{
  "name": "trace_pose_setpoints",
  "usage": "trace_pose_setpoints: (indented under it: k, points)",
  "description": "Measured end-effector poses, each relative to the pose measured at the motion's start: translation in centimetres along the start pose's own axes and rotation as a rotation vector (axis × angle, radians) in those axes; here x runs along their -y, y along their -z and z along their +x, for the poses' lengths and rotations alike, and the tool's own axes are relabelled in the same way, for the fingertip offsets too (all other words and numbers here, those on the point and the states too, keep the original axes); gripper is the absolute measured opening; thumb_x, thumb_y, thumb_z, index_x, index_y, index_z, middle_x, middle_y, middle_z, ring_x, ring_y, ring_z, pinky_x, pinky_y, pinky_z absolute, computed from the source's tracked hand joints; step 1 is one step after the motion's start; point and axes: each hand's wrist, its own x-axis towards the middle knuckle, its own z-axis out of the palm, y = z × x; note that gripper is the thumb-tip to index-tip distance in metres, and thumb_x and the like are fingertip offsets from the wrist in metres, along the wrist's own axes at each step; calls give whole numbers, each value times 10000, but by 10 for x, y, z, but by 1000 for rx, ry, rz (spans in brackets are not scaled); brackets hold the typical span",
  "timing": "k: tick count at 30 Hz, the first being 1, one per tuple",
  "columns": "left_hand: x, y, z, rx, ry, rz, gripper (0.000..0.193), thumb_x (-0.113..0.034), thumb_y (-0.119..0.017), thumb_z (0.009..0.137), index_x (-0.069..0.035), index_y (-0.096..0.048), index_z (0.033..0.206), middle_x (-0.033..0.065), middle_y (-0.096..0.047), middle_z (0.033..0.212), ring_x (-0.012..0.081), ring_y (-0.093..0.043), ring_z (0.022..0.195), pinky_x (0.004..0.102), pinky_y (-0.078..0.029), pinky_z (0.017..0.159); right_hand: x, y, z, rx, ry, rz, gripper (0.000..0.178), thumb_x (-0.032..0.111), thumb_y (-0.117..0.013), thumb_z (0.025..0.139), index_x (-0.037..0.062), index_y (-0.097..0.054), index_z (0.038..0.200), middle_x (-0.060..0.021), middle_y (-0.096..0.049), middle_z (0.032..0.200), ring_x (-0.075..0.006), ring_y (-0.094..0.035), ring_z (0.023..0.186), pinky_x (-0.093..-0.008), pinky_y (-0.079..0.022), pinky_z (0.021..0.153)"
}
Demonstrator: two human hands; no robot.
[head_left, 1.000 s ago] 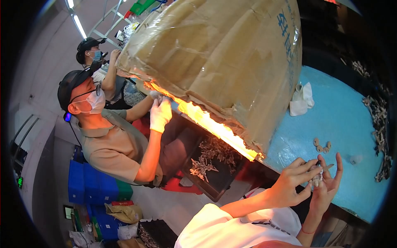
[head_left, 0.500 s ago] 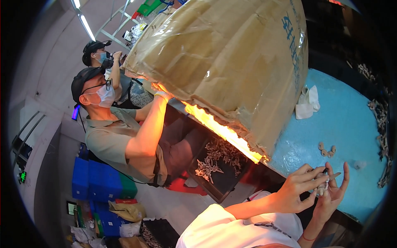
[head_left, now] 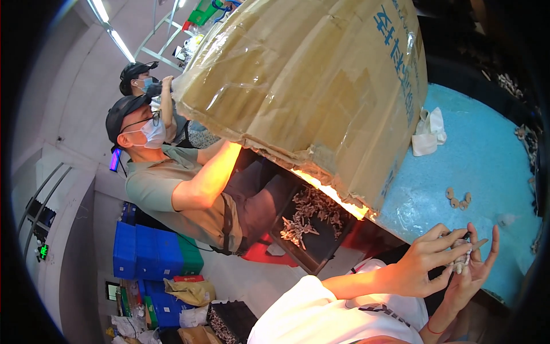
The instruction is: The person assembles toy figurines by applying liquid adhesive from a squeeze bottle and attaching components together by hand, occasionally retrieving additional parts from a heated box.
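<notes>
Small pale piece [head_left: 459,265] is up off the worktop [head_left: 481,155], lower right of the frame, pinched between both hands. The left hand [head_left: 421,261] has thumb and fingertips closed on it from the left; the right hand [head_left: 467,286] grips it from the other side, a couple of fingers sticking up clear. A brownish pointed bit [head_left: 480,245] pokes out past the fingertips, and I can't tell if it's part of the piece or separate.

Tbh, for fiddly stuff like this I'd let one hand just steady it and do the fine moves with the other. Go light, since thin bits look snappable. I'd also tip it so the fingers don't hide the contact spot, and work low over the blue surface in case it slips. Just up from the hands there's a curved row of beige rings [head_left: 457,200], so mind those. White cloth [head_left: 427,135] sits farther up, beside the big cardboard box [head_left: 321,86].
</notes>
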Motion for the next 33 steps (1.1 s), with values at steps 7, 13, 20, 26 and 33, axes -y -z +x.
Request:
trace_pose_setpoints:
  k: [7,13,20,26,33]
  points:
    - [-6,3,1,19,-13,-10,534,33,-566,612,36,-538,1146,284,-510,1131,331,-466,760,380,-439,676,4,-3,-4,-12,25,-12,895,216,-733,712,46,-167,1383,-261,-508,1170,-208,-583,969,-270,-486,827]
    - [-10,5,3,35,-26,-19,533,38,-557,614,39,-536,1147,288,-501,1140,342,-463,772,390,-439,696,6,-5,-6,-36,61,-38,902,252,-727,712,38,-164,1384,-265,-506,1170,-220,-576,977,-277,-482,830]
    - [-9,3,4,32,-31,-16,536,42,-551,613,43,-533,1149,291,-498,1140,345,-462,782,389,-441,702,6,-5,-5,-62,44,-60,929,301,-730,700,34,-160,1385,-260,-514,1163,-222,-580,965,-275,-480,819]
    - [-8,0,5,8,-31,-27,528,45,-549,615,45,-536,1142,288,-502,1137,341,-463,788,388,-440,701,7,-4,-4,-57,44,-48,910,281,-724,706,33,-167,1383,-259,-513,1167,-217,-585,954,-276,-483,810]
    - [-10,3,5,4,-30,-33,537,43,-545,605,43,-538,1142,282,-503,1144,339,-457,774,389,-434,700,11,-10,-5,-71,33,-39,896,253,-727,707,33,-177,1380,-261,-512,1168,-209,-585,952,-271,-482,816]
